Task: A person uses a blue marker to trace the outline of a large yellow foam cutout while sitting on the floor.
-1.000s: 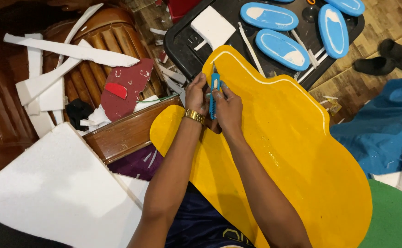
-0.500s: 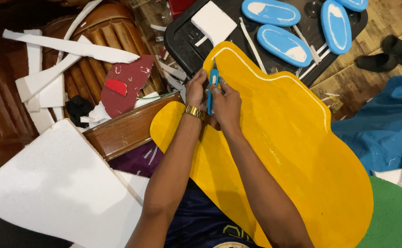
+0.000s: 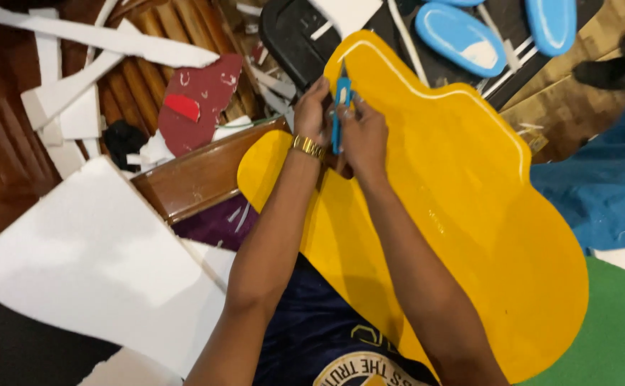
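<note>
- Both hands meet over the upper left part of the big yellow cut-out board point(image 3: 462, 214), which serves as the landmark here; it lies across the person's lap and spreads out to the right.
- The left hand point(image 3: 314, 111) is closed around the blue utility knife point(image 3: 340, 107), a gold watch point(image 3: 307, 146) on its wrist.
- The right hand point(image 3: 364, 132) is also curled around the knife from the other side, fingers pinched at its body; the two hands touch each other.
- The knife stands roughly upright, its tip pointing toward the board's top edge, just inside the board's outline.
- Left of the board lies a large white foam sheet point(image 3: 91, 264), with a brown wooden ledge point(image 3: 198, 175) between it and the board.
- Further up and left of the board, a dark red scrap point(image 3: 198, 100) rests on wooden slats point(image 3: 130, 93) among long white foam strips point(image 3: 105, 39).
- Above the board sits a black tray point(image 3: 291, 36), and on it, above the board's right half, blue oval foam pieces point(image 3: 459, 36).
- Right of the board is blue cloth point(image 3: 605, 186); below that, at the board's lower right edge, a green surface point(image 3: 612, 336).
- A dark shoe point(image 3: 616, 64) lies on the wooden floor beyond the board's upper right side.
</note>
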